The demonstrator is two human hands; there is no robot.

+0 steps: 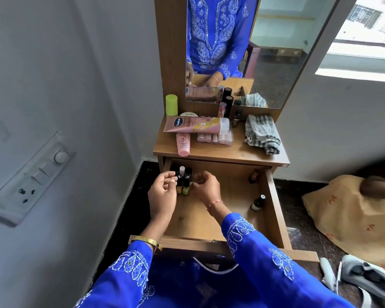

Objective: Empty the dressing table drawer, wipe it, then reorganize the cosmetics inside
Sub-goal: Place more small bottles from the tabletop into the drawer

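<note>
Restocking the drawer (273, 210): nail polish bottles (183, 182) standing in its back-left corner.
Tubes and cloth (261, 133) on the tabletop (242, 152). Bottles look light, glass, tippy, so we'd grip the caps. Our left hand (163, 192) and right hand (203, 187) are half-curled beside them; can't tell if either holds one.

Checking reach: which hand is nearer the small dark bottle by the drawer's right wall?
Right. The right hand is mid-drawer, left of the dark bottle; the left hand is farther left.
</note>
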